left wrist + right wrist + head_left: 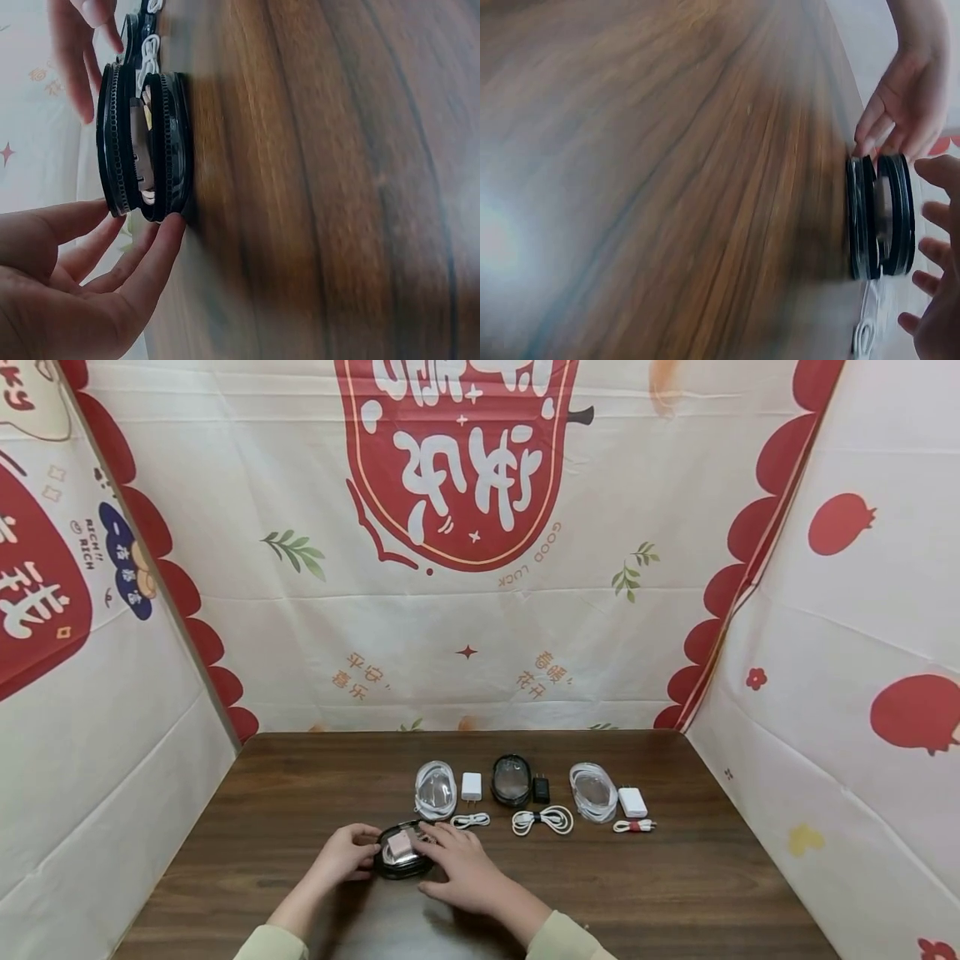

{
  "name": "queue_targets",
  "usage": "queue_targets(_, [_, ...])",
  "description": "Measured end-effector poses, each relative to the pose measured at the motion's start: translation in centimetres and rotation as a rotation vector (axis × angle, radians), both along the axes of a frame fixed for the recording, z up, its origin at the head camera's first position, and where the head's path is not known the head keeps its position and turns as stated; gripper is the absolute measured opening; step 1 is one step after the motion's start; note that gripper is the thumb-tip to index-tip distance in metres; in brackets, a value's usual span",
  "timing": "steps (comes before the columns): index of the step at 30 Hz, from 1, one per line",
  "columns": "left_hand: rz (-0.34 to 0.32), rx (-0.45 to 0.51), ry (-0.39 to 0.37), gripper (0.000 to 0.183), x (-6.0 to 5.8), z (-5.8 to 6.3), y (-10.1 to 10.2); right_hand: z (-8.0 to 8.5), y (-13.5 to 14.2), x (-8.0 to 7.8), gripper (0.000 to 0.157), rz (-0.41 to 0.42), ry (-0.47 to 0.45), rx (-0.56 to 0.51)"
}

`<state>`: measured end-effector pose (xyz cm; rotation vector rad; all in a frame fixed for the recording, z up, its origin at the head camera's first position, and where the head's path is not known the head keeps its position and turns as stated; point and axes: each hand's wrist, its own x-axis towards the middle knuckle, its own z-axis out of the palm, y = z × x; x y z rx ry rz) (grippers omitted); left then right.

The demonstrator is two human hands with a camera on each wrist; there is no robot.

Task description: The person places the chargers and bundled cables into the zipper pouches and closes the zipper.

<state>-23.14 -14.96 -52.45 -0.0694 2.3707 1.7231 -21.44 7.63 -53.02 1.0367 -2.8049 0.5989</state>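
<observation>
A small oval black zip case (405,871) with clear sides lies on the table in front of me. Its zip is undone and the two halves stand slightly apart. Between them are a pale pink charger (401,845) and a light cable (148,196). My left hand (350,853) holds the case's left edge, thumb on the upper half and fingertips by the lower half, as the left wrist view shows. Over the right side of the case hovers my right hand (461,866), fingers spread; in the right wrist view its fingers (936,214) stand just off the lid.
Farther back lie a white-rimmed case (417,792), a black-rimmed case (495,777) and another white-rimmed case (581,793). Beside them are a white charger (471,786), a black charger (541,790), another white charger (632,802) and coiled white cables (555,819). Printed cloth walls surround the table.
</observation>
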Motion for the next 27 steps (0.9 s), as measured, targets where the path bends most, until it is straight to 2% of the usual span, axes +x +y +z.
queue_targets(5, [-0.036, 0.008, 0.012, 0.025, -0.1, -0.1, 0.8, -0.4, 1.9, -0.1, 0.062, -0.121, -0.118, -0.123])
queue_targets(8, [-0.068, 0.016, 0.022, 0.025, -0.2, -0.2, 1.3, -0.7, 2.9, 0.1, 0.059, -0.165, -0.172, -0.170])
queue_targets(13, [-0.113, 0.022, 0.043, 0.024, -0.5, -0.2, 2.3, -0.9, 4.3, 0.7, 0.057, -0.172, -0.248, -0.244])
queue_targets(22, [-0.154, 0.027, 0.062, 0.022, -1.0, -0.2, 3.7, -1.2, 5.9, 1.6, 0.055, -0.166, -0.262, -0.277])
queue_targets(27, [-0.155, 0.037, 0.088, 0.020, -1.2, -0.4, 4.5, -1.0, 6.3, 1.9, 0.052, -0.189, -0.309, -0.332])
